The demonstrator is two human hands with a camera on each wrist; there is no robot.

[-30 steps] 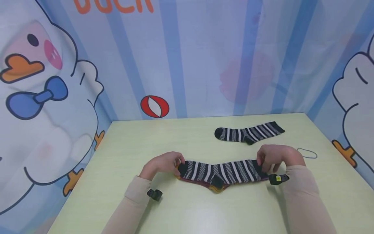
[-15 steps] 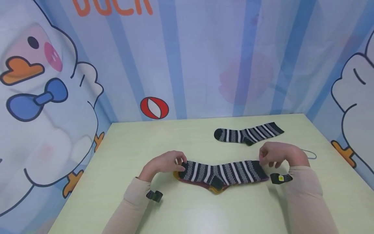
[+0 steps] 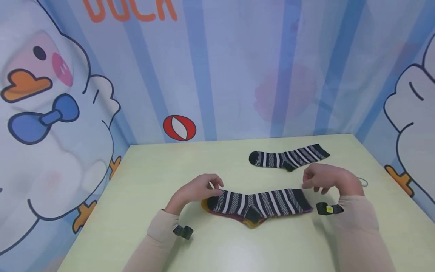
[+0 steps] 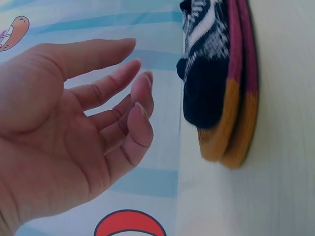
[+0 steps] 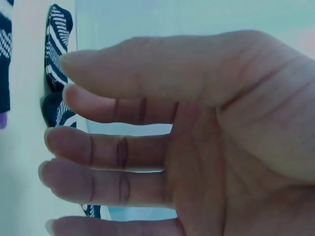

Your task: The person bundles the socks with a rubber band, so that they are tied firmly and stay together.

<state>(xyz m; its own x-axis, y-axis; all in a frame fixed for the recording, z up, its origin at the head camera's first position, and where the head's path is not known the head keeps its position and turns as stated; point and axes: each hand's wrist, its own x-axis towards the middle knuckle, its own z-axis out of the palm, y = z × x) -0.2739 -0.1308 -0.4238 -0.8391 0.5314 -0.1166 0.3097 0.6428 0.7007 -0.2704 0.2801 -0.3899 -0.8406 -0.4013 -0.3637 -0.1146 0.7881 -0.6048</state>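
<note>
A black-and-white striped sock (image 3: 268, 203) lies flat on top of a pair of maroon socks (image 4: 250, 64) with mustard toes and heels. The edges of the pair peek out below it in the head view. My left hand (image 3: 200, 188) hovers by the toe end, its fingers loosely bent and holding nothing; the left wrist view has a gap between fingertips and socks. Off the cuff end, my right hand (image 3: 323, 177) is raised with nothing in its fingers. Farther back lies a second black-and-white striped sock (image 3: 287, 158), partly behind my right fingers in the right wrist view.
On the right of the pale table (image 3: 163, 166), a thin loop (image 3: 364, 182) shows partly behind my right wrist. A printed cloth backdrop (image 3: 231, 75) with ducks and blue stripes rises along the back and sides.
My right hand has left the cuff end and shifted slightly right. My left hand has let go of the toe end and lifted a little. The socks lie still.
</note>
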